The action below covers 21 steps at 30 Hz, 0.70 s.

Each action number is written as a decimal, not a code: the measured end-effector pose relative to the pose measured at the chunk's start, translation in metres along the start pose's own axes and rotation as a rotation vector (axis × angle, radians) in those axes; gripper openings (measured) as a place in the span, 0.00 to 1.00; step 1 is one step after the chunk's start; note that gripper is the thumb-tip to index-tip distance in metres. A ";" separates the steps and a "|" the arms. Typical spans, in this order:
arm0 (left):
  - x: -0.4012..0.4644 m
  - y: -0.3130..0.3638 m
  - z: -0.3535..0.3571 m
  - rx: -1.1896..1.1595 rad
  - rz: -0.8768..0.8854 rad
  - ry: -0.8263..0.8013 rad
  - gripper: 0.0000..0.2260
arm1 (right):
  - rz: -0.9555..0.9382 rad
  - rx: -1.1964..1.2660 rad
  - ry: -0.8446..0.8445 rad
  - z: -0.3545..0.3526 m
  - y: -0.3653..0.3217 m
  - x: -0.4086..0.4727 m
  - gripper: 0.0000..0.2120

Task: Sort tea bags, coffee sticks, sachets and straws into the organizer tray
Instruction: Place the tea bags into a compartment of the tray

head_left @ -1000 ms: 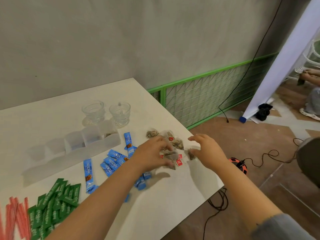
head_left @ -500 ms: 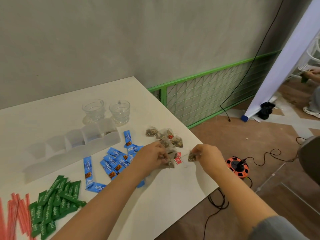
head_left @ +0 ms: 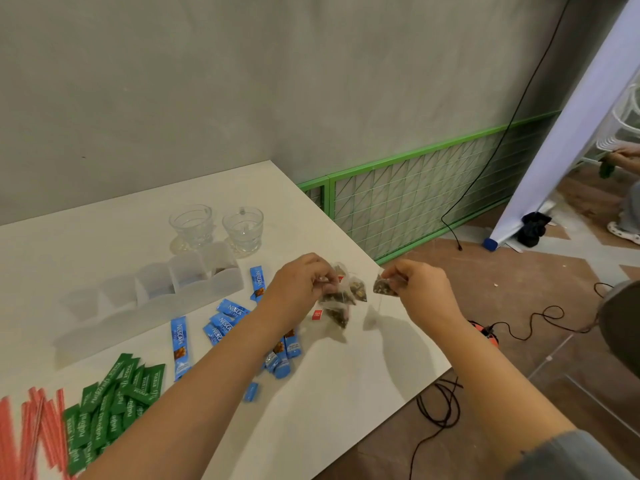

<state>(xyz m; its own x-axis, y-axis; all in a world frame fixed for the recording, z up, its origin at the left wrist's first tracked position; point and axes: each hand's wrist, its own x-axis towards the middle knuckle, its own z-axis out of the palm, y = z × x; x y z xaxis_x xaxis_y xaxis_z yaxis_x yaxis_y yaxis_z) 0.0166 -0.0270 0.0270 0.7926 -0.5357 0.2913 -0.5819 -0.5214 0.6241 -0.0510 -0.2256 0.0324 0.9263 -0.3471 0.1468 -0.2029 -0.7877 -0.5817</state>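
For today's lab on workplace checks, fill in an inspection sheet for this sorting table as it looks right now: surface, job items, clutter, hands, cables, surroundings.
Surface: white table, pushed against a grey wall.
Job's things: translucent organizer tray; blue coffee sticks scattered; green sachets piled; red straws at the near left edge; tea bags, one bunch lifted, one single tea bag.
Clutter: two glass cups behind the tray.
Hands: left hand grips the bunch; right hand pinches the single tea bag.
Cables: black cables on the floor; one runs up the wall.
Surroundings: green mesh fence, white panel.
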 end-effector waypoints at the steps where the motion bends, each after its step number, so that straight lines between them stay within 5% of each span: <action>1: 0.002 0.002 -0.003 -0.009 0.007 0.017 0.02 | -0.007 0.010 0.009 -0.002 -0.004 0.001 0.10; 21: 0.025 -0.003 -0.074 0.070 0.000 0.190 0.00 | -0.133 0.152 0.075 -0.027 -0.083 0.021 0.11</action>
<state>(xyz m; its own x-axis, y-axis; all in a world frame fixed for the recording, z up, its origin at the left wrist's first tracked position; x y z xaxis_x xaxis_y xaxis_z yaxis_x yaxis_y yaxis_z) 0.0512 0.0103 0.0859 0.8086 -0.4041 0.4276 -0.5882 -0.5696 0.5741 -0.0232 -0.1810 0.1053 0.9142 -0.2867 0.2865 -0.0249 -0.7452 -0.6664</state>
